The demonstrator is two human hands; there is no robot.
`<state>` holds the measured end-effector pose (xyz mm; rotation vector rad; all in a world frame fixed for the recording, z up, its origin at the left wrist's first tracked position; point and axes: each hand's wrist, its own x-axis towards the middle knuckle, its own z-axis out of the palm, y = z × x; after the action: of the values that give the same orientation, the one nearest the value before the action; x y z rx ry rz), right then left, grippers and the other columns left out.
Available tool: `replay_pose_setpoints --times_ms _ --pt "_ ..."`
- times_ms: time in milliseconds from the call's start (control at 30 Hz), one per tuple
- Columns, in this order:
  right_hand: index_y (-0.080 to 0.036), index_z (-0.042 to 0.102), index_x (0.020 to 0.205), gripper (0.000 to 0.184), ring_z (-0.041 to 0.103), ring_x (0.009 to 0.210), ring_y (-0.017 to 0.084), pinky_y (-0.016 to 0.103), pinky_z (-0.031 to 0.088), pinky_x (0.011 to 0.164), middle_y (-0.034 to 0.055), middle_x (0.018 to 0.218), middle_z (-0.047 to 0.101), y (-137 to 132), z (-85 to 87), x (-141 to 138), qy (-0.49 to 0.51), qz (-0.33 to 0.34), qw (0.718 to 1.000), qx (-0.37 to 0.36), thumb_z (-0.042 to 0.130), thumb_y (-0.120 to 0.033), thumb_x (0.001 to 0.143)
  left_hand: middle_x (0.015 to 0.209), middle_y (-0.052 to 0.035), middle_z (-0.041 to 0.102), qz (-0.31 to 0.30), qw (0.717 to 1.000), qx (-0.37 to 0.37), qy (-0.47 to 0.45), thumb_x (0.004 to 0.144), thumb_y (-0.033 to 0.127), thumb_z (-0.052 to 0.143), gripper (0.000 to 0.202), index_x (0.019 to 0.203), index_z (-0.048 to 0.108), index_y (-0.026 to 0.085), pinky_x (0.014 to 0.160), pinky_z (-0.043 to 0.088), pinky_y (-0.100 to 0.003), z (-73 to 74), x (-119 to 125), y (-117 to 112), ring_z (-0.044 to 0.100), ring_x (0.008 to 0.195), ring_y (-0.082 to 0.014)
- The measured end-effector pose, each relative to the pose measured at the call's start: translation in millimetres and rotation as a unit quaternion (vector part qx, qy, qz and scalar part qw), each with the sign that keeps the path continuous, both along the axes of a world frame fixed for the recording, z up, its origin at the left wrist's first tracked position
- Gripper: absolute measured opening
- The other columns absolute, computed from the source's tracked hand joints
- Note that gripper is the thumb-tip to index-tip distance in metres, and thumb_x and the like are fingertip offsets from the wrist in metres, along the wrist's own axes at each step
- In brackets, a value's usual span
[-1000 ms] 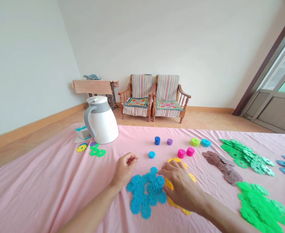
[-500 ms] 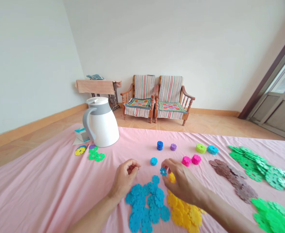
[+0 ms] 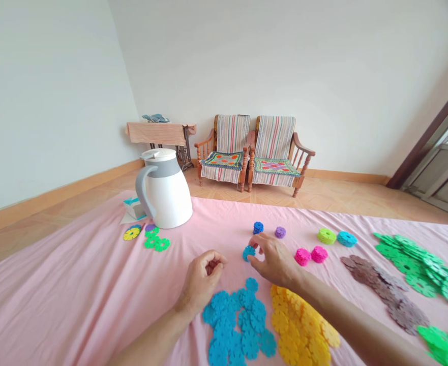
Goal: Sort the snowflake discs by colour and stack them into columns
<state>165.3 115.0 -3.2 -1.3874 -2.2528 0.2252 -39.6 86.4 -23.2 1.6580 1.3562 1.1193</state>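
Note:
My right hand (image 3: 271,259) pinches a light blue snowflake disc (image 3: 248,252) at the small light blue stack on the pink cloth (image 3: 75,284). My left hand (image 3: 203,279) rests on the cloth in a loose fist, just left of a pile of light blue discs (image 3: 239,323); whether it holds anything is hidden. A pile of yellow discs (image 3: 302,330) lies under my right forearm. Beyond my right hand stand small stacks: dark blue (image 3: 258,227), purple (image 3: 280,232), two pink (image 3: 310,255), lime (image 3: 326,236) and cyan (image 3: 346,239).
A white jug with a grey handle (image 3: 165,189) stands at the back left, with a small box (image 3: 134,207) and a few flat discs (image 3: 147,236) beside it. Brown (image 3: 384,287) and green (image 3: 418,262) disc piles lie to the right. Two wooden armchairs (image 3: 254,152) stand by the wall.
My right hand lifted a light blue disc from the pile and carried it forward to the small light blue stack. The view shifted left. My left hand stayed put.

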Motion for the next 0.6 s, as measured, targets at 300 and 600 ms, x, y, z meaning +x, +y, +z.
replay_pose_setpoints --times_ms 300,600 --pt "-0.017 0.059 0.084 0.012 0.059 0.070 0.019 0.029 0.038 0.066 0.0049 0.077 0.062 1.7 7.2 -6.6 -0.056 -0.004 0.998 -0.008 0.058 -0.023 0.074 0.070 -0.0015 0.063 -0.001 1.000 0.003 0.004 0.074 0.021 0.049 0.015 0.076 0.063 0.016 0.060 0.044 -0.022 -2.5 -0.4 0.1 0.055 0.064 -0.0145" --pt "-0.016 0.058 0.097 0.023 0.060 0.072 0.018 0.029 0.039 0.070 0.0065 0.088 0.065 -0.6 6.9 -4.5 -0.050 -0.017 0.998 -0.022 0.057 -0.024 0.075 0.074 -0.0020 0.064 -0.003 1.000 0.020 0.021 0.076 0.016 0.048 0.016 0.080 0.063 0.015 0.063 0.046 -0.023 -7.1 -1.7 -1.0 0.058 0.067 -0.0148"
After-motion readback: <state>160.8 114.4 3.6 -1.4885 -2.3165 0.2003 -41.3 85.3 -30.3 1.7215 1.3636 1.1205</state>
